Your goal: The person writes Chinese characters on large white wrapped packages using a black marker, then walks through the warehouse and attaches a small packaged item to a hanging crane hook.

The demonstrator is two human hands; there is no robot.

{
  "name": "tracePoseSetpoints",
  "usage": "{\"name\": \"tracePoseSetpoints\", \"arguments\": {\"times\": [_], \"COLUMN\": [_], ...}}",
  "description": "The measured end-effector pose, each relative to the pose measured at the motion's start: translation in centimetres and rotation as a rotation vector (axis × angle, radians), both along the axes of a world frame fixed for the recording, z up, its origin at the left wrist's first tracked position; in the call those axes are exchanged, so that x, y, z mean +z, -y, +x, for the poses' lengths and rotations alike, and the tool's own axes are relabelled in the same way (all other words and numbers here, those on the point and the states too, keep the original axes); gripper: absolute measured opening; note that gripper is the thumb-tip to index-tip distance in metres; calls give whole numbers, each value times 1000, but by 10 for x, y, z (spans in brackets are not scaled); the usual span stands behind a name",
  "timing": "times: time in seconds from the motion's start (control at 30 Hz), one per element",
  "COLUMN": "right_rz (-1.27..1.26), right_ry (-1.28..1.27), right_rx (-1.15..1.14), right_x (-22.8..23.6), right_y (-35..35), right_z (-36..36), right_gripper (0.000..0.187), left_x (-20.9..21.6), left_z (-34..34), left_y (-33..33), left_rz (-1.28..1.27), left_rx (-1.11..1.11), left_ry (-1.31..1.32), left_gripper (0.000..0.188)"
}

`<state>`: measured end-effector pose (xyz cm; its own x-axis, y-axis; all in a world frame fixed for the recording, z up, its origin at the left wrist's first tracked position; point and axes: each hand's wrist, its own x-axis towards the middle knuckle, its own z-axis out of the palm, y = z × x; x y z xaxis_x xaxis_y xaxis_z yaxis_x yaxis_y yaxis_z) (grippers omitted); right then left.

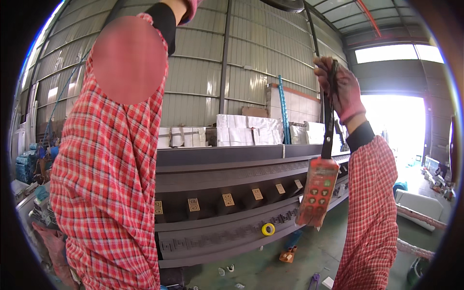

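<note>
My right hand (pixel 342 89), in a pinkish work glove, is raised at the right with its fingers closed round a black strap (pixel 329 130). From that strap hangs an orange-red remote control (pixel 318 188) with several round buttons, apparently wrapped in clear plastic. My left arm reaches up in a red checked sleeve (pixel 111 169). Of my left hand (pixel 192 9) only the pink glove's edge shows at the top rim; its fingers are out of sight. Behind the remote lies a long dark grey moulded beam (pixel 217 166) with patterned square blocks.
A roll of yellow tape (pixel 268 229) rests on the beam's lower ledge. White wrapped stacks (pixel 241 129) stand behind. On the green floor are an orange object (pixel 287 254) and a purple-handled tool (pixel 314 280). A dark rounded thing (pixel 286 5) hangs overhead.
</note>
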<state>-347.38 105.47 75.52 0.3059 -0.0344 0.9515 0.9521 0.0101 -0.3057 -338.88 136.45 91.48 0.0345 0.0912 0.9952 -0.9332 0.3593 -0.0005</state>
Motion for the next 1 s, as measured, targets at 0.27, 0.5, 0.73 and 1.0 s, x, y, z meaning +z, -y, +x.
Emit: {"name": "tracePoseSetpoints", "arguments": {"times": [0.27, 0.5, 0.73, 1.0], "right_rz": [-163, -123, 25, 56], "right_ry": [-274, -267, -158, -94], "right_rx": [186, 184, -228, -414], "right_x": [-9, -15, 6, 31], "right_y": [4, -8, -38, -73], "right_z": [-40, -65, -59, -6], "right_gripper": [30, 30, 24, 17], "left_x": [-4, -24, -1, -46], "left_z": [-76, -93, -39, -28], "left_y": [-13, -16, -21, -29], "left_rz": [-34, -10, -117, -9], "left_rx": [258, 410, 694, 832], "left_ry": [-11, 56, 365, 226], "left_gripper": [38, 45, 34, 19]}}
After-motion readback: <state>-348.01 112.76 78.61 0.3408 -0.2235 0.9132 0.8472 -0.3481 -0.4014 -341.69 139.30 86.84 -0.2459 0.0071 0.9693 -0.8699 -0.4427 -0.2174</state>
